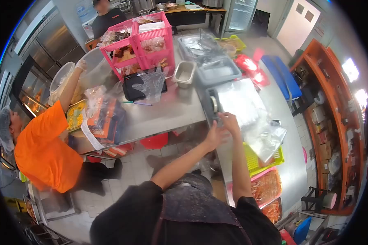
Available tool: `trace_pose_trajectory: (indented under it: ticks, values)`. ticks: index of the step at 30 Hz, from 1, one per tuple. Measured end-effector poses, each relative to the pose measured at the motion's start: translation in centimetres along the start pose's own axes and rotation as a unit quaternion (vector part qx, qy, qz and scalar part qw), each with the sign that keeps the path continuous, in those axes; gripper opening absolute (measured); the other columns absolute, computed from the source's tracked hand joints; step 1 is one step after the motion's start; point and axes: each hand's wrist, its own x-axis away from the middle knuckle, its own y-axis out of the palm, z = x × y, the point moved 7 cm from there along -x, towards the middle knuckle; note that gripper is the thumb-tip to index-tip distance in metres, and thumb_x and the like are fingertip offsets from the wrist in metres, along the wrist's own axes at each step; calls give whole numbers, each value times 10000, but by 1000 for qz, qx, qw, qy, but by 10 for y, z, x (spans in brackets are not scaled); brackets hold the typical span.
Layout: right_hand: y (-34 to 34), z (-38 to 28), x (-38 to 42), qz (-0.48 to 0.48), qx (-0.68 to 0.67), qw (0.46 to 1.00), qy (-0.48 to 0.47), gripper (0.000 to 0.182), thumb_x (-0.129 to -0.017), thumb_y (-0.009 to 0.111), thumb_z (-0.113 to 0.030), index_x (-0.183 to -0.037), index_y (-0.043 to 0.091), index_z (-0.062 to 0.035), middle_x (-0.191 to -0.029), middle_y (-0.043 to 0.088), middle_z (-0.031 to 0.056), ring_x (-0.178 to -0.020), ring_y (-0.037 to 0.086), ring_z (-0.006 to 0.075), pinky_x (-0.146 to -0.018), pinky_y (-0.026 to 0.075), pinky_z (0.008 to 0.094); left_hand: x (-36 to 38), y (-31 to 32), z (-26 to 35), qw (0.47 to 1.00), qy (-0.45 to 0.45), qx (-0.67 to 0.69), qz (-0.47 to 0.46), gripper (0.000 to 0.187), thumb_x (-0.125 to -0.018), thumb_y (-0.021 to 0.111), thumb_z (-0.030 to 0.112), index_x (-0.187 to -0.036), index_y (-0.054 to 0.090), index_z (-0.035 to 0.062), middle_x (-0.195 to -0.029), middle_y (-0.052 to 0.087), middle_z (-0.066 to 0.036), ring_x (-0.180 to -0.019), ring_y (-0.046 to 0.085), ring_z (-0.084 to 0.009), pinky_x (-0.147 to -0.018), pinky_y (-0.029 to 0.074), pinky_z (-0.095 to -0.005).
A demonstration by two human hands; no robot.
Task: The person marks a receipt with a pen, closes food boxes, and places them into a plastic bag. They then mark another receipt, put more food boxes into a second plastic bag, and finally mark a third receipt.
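Note:
My left hand [215, 137] is over the near edge of the steel table, its fingers apart and slightly blurred, with nothing visible in it. Just beside it, my right hand [230, 123] has its fingers bent together; anything between them is too small to make out. In front of both hands stands a dark holder with a pale ring [214, 104], perhaps a tape roll. A stack of clear plastic sheets or bags [243, 102] lies right of it. Nearer me, a crumpled clear bag [263, 141] rests over a yellow-green basket [259, 161].
Trays of orange-red food [268, 185] line the table's near end. Grey plastic tubs [218, 71], a metal pan [185, 73] and pink crates [153, 38] stand farther off. At left, a person in an orange shirt [49, 151] reaches across; another person [108, 20] is behind the crates.

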Motion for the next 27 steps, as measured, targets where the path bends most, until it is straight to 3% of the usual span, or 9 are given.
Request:
trace_pose_trajectory:
  ticks: [4, 6, 7, 8, 11, 14, 18, 21, 27]
  values:
    - [9, 3, -13, -61, 1, 998, 13, 477, -867, 614, -444, -796, 722, 14, -790, 684, 244, -770, 670, 371, -703, 504, 431, -13, -5, 6, 997, 38, 35, 55, 830, -923, 305, 750, -1337, 507, 60, -1362, 543, -88, -1237, 492, -220, -919, 413, -444]
    - [-25, -24, 11, 45, -21, 992, -114, 464, -877, 611, -417, -775, 712, 24, -778, 658, 263, -742, 637, 413, -676, 477, 465, -23, -13, 15, 998, 63, 24, -17, 717, -957, 330, 690, -1235, 599, 86, -1251, 619, -50, -1193, 507, -186, -896, 410, -424]
    - [-31, -20, 26, 60, 81, 981, -164, 359, -900, 570, -305, -750, 664, 7, -740, 624, 220, -718, 607, 409, -646, 442, 499, -34, -25, 7, 998, 49, 13, 41, 680, -943, 363, 693, -1236, 610, 131, -1272, 611, -68, -1247, 469, -228, -977, 307, -535]
    - [-54, -34, 60, 120, 55, 968, -213, 339, -901, 564, -266, -712, 625, 9, -717, 590, 214, -692, 572, 422, -644, 412, 520, -26, -19, 13, 995, 59, -10, 80, 614, -929, 430, 678, -1200, 624, 162, -1280, 614, -40, -1185, 500, -216, -929, 340, -520]
    - [-71, -5, 120, 1, 49, 998, -51, 287, -844, 627, -262, -833, 732, 6, -742, 675, 214, -687, 668, 301, -650, 484, 415, -31, -22, 5, 989, 33, 44, 134, 353, -911, 628, 495, -1097, 651, 195, -1123, 687, 58, -914, 581, -111, -785, 439, -381]
    - [-71, 0, 160, -64, 39, 996, 54, 250, -842, 666, -246, -837, 744, -9, -645, 646, 142, -598, 613, 171, -604, 469, 326, -36, -23, 3, 988, 35, 57, 141, 249, -944, 620, 391, -1055, 688, 178, -1139, 672, 60, -956, 549, -99, -816, 431, -350]
    - [-51, 7, 159, -63, 28, 997, 23, 238, -832, 706, -255, -841, 737, -19, -738, 665, 163, -654, 620, 276, -664, 471, 381, -47, -31, -18, 970, -71, -17, 230, 157, -965, 598, 274, -1001, 707, 166, -991, 709, 54, -737, 555, -69, -698, 442, -291]
    - [-34, -2, 148, -21, 66, 997, -46, 224, -829, 700, -219, -847, 736, 1, -675, 661, 172, -606, 637, 219, -616, 477, 359, -50, -88, -60, 937, -133, -50, 319, 120, -943, 622, 191, -956, 711, 111, -855, 718, 13, -577, 516, -68, -532, 409, -275]
    - [31, -46, 140, -172, 62, 981, -58, 237, -819, 723, -235, -885, 738, -8, -746, 699, 170, -667, 680, 258, -640, 496, 376, 46, -62, 57, 961, 31, -252, 108, 291, -938, 620, 273, -1150, 693, 87, -1020, 726, 4, -752, 578, -94, -647, 464, -263]
